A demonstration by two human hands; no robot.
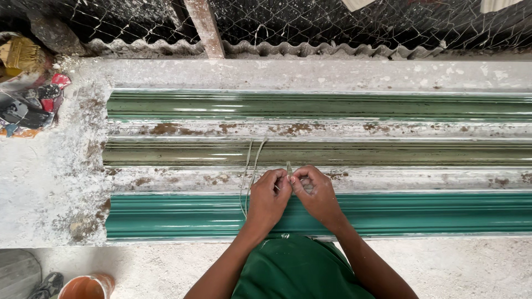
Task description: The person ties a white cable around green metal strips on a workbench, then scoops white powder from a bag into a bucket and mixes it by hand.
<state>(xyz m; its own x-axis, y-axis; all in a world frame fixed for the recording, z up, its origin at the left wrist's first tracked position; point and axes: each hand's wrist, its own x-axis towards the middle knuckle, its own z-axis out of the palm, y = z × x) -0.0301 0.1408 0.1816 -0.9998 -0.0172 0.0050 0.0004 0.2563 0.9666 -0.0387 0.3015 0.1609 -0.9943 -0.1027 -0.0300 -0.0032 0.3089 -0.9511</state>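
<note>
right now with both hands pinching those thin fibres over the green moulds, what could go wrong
1. The fibres are thin and loose; the left hand and right hand grip them only at the fingertips, so strands could slip or snap.
2. The free ends trail across the glossy olive mould and near mould, where they might snag or mark the surface.
3. The crusted bench could shed grit into the moulds.

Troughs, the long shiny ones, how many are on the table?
3. A green trough lies farthest away, an olive trough in the middle, a teal trough nearest, under both hands. All run off the right edge.
</note>
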